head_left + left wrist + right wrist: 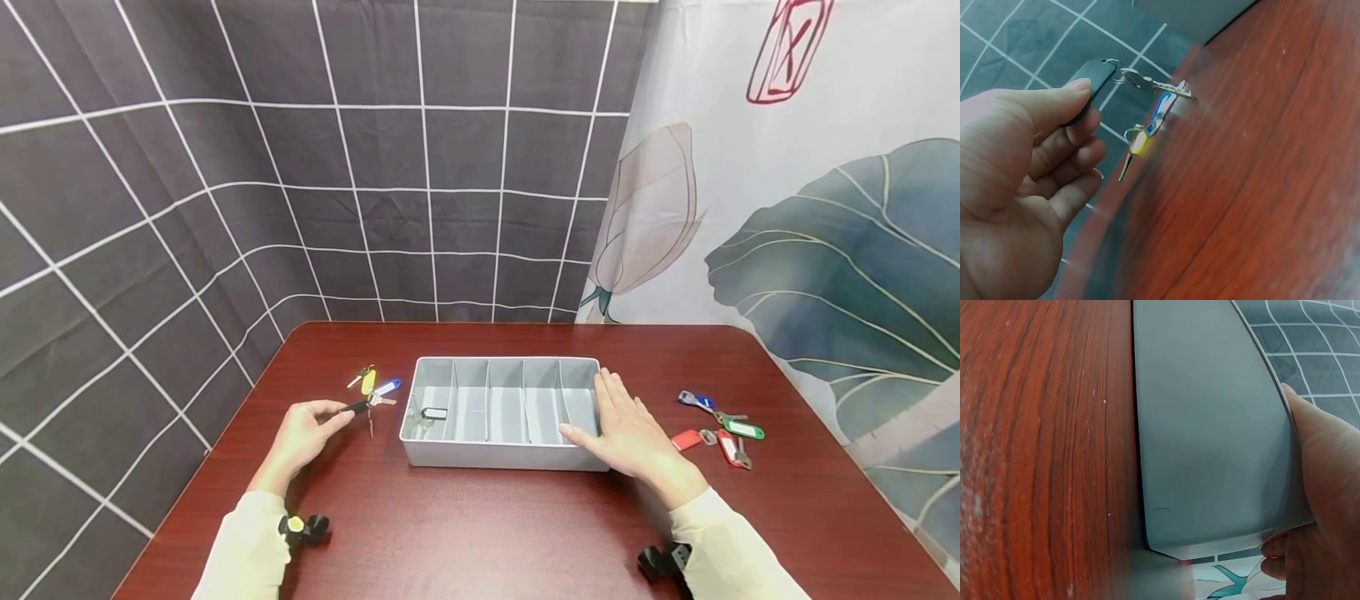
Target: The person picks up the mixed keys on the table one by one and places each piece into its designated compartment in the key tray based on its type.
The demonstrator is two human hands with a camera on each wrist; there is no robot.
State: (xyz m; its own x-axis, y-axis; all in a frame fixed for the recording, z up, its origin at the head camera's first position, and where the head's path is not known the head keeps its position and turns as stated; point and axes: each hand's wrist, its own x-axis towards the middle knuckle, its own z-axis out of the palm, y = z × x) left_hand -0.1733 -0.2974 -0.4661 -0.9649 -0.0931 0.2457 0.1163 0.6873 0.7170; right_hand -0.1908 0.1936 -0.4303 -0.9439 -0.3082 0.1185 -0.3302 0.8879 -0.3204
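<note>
Between thumb and fingers, my left hand (302, 435) pinches a black key tag (1090, 87). A metal key (1163, 87) dangles from its ring over the table. Just beyond it lie a yellow key tag (368, 382) and a blue key tag (387, 387), each with a key. A grey divided box (502, 456) stands at the middle of the table. In its leftmost compartment is a black-edged key tag (434, 413) with a white label. My right hand (637, 432) grips the box's right end, thumb over the rim and fingers along the outer side.
Right of the box lie a blue key tag (703, 401), a green key tag (743, 428) and two red key tags (686, 440) with keys. The reddish-brown table (480, 533) meets a dark gridded curtain (465, 217) at the back.
</note>
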